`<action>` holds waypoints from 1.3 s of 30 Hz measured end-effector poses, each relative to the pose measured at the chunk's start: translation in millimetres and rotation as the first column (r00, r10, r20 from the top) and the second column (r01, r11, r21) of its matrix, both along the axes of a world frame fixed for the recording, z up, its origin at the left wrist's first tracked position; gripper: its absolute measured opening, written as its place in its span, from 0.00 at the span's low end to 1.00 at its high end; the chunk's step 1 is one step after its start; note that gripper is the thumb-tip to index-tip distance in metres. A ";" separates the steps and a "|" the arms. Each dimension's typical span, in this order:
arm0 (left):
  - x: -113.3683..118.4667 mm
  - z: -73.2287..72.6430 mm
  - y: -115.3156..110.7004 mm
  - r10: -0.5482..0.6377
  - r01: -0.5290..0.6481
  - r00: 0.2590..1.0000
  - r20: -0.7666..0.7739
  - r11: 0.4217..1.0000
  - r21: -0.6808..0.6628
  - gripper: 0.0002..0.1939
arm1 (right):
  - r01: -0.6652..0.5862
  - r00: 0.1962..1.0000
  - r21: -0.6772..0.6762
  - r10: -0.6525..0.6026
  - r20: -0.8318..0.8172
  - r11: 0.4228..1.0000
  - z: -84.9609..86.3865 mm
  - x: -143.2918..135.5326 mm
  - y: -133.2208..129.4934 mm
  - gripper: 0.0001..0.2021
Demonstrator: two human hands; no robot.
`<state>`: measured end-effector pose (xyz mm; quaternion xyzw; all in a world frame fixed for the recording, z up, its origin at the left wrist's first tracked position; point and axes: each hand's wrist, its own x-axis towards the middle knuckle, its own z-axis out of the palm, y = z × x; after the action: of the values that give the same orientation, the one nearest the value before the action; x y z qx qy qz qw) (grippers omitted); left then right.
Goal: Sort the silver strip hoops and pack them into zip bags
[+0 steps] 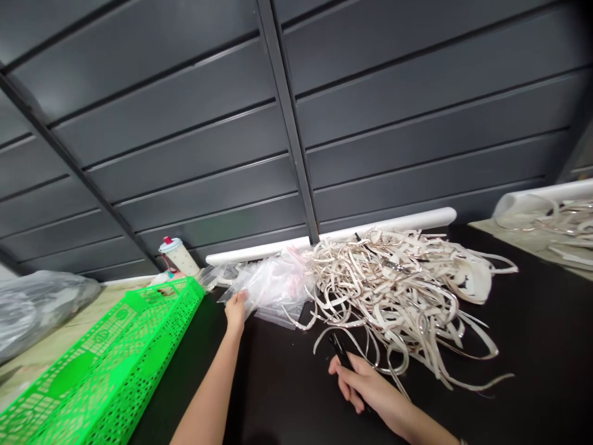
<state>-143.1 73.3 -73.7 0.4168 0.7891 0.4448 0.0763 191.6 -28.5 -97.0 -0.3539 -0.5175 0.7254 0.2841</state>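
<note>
My left hand (236,311) pinches the left edge of a clear plastic bag in a pile of clear bags (278,281) on the black table (278,383). In my right hand (359,382) is a black tool (341,353), its tip pointing up and away from me; its exact kind is hard to make out. Just beyond the right hand lies a large tangled heap of white strips (389,290) with shiny edges, which touches the bags on its left side.
A bright green perforated basket (115,358) stands at the left. Behind it is a cup with a red cap (180,254). A white roll (389,222) lies along the dark panelled wall (208,154). Grey plastic wrap (41,303) sits far left, more strips (569,222) far right.
</note>
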 end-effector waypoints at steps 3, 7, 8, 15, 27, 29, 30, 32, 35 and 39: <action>16.4 14.7 -6.8 0.023 -0.035 0.998 0.063 0.981 0.188 0.18 | 0.015 1.000 -0.025 -0.015 0.017 1.000 -0.2 1.8 1.0 0.27; 53.4 49.6 -19.0 -0.083 0.036 0.991 0.105 0.922 0.384 0.16 | 0.066 0.998 -0.056 -0.066 -0.009 0.996 4.5 1.8 1.3 0.30; 64.2 60.3 -23.3 -0.127 0.072 0.986 0.106 0.907 0.415 0.15 | 0.092 0.995 -0.053 -0.094 -0.038 0.994 8.4 0.5 2.4 0.30; 129.0 117.0 -62.6 -0.458 0.328 0.883 0.099 0.755 0.568 0.08 | 0.346 0.900 0.054 -0.315 -0.303 0.937 73.0 -15.0 41.5 0.26; 126.0 114.5 -64.2 -0.588 0.529 0.805 0.075 0.769 0.358 0.08 | 0.425 0.824 0.092 -0.344 -0.450 0.900 102.2 -25.3 76.2 0.22; 125.2 117.1 -67.5 -0.551 0.511 0.834 0.019 0.785 0.350 0.17 | 0.401 0.878 0.199 -0.313 -0.362 0.894 101.9 -19.5 74.7 0.21; 126.8 118.3 -69.9 -0.547 0.514 0.837 -0.004 0.784 0.347 0.17 | 0.371 0.906 0.257 -0.288 -0.309 0.892 102.8 -16.2 73.2 0.20; 133.8 119.3 -75.5 -0.611 0.574 0.791 0.025 0.756 0.314 0.10 | 0.274 0.956 0.370 -0.209 -0.206 0.887 106.1 -10.6 68.8 0.20; 150.3 114.8 -82.2 -0.785 0.749 0.544 0.295 0.613 0.250 0.09 | 0.098 0.989 0.468 -0.035 -0.140 0.878 111.5 -7.8 60.3 0.17; 166.9 103.3 -84.9 -0.808 0.823 0.344 0.479 0.505 0.260 0.17 | -0.094 0.974 0.428 0.171 -0.146 0.899 114.2 -9.8 51.7 0.11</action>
<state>23.8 -11.6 29.6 0.6069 0.4238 0.4339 0.5135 181.8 23.2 17.1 -0.1816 -0.6560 0.6444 0.3487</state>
